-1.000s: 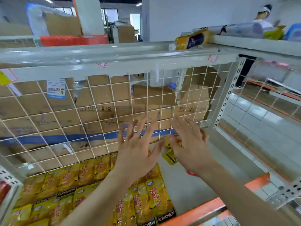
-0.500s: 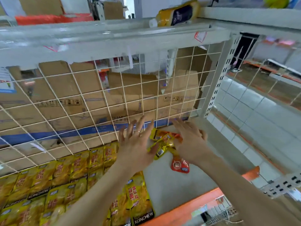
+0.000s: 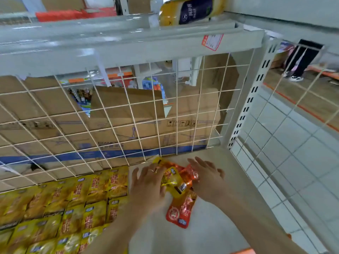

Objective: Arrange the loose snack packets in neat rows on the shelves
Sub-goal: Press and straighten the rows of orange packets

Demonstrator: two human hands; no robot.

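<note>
Now left hand (image 3: 146, 182) and right hand (image 3: 205, 178), fingers straight, not grasping, hem the loose packets (image 3: 176, 180); best square them flush beside the yellow rows (image 3: 82, 198).

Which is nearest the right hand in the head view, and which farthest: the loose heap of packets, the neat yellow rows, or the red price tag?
1. Loose heap: touching the right hand, on its left side.
2. Yellow rows: farther left on the same shelf, beyond the left hand.
3. Red price tag: up on the edge of the shelf above.
</note>
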